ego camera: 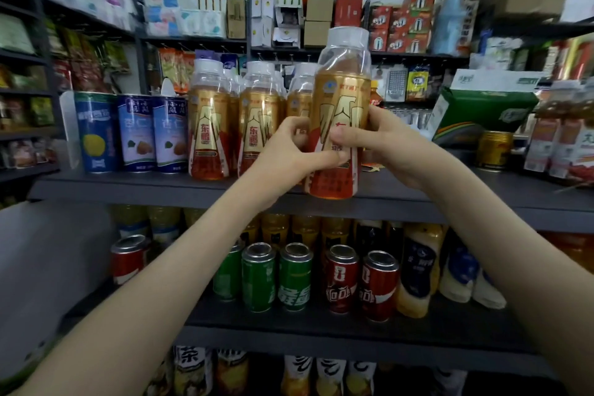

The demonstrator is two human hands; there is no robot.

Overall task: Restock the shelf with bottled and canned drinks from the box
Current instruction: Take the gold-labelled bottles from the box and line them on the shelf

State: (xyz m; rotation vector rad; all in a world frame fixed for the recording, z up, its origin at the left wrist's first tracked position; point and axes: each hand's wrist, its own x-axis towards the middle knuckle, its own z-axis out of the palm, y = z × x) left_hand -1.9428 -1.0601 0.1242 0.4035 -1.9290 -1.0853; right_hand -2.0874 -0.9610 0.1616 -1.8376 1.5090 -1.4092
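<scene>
A gold-and-red labelled bottle with a clear cap stands upright at the front edge of the top dark shelf. Both hands hold it: my left hand curls round its lower left side, my right hand grips its right side with the thumb across the label. Several matching bottles stand in a row just to its left on the same shelf. No box shows in the head view.
Blue cans stand at the shelf's left end. A green carton and a gold can sit to the right. Green cans and red cans fill the shelf below, with more bottles behind.
</scene>
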